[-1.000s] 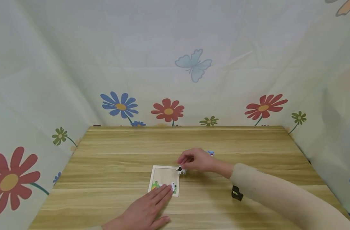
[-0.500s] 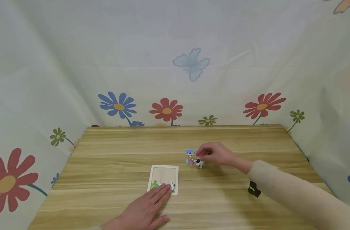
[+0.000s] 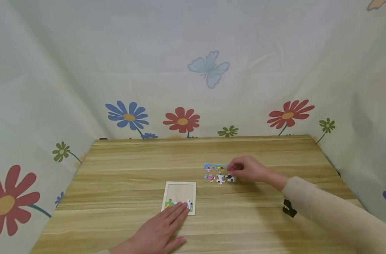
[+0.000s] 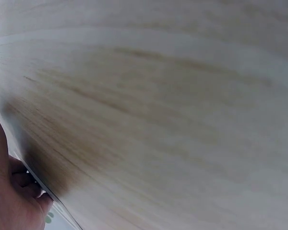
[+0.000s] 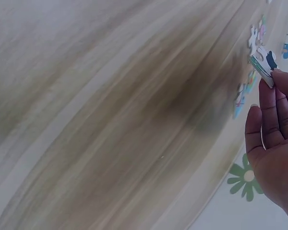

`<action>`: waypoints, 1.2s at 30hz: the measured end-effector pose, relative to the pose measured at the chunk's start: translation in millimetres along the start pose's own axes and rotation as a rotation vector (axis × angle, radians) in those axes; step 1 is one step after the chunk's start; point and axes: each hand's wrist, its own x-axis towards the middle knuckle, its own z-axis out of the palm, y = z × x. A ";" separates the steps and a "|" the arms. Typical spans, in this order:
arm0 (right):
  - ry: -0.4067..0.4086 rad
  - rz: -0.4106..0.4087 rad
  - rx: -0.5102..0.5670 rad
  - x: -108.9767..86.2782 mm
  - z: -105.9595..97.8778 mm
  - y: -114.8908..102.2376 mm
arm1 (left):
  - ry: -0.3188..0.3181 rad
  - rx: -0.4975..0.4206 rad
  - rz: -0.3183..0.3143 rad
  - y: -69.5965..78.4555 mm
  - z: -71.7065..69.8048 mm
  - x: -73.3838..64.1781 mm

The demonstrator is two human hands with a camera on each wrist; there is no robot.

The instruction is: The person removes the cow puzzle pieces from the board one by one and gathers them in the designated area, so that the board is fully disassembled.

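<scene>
My right hand (image 3: 248,168) pinches a black-and-white jigsaw piece (image 3: 231,177) between thumb and fingertips. In the right wrist view that piece (image 5: 264,62) is tilted, and its edge shows. Left of it on the table lie a white piece (image 3: 220,179) and a pink one (image 3: 209,177); behind them are blue pieces (image 3: 207,167), partly hidden by the right hand. My left hand (image 3: 156,227) rests with straight fingers on the lower part of a square puzzle tray (image 3: 181,183). Green and white pieces (image 3: 169,204) sit along the tray's bottom, partly covered by those fingers.
All of this is on a wood-grain table (image 3: 129,176), with a flower-printed cloth (image 3: 154,70) around its back and sides. A black object (image 3: 289,209), partly under the right sleeve, lies or hangs at the right forearm.
The right hand has moved right, from the tray's upper right corner to the loose pieces, bringing the black-and-white jigsaw piece along. More loose pieces are uncovered. The left hand stays on the tray.
</scene>
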 end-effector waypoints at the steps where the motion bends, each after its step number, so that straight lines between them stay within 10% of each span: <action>1: -0.001 0.007 0.000 -0.3 -0.2 1.4 | 0.002 -0.001 0.000 0.0 0.1 0.0; 36: 0.028 -0.090 -0.137 -2.1 10.6 16.2 | -0.043 -0.033 -0.038 3.7 -2.6 0.1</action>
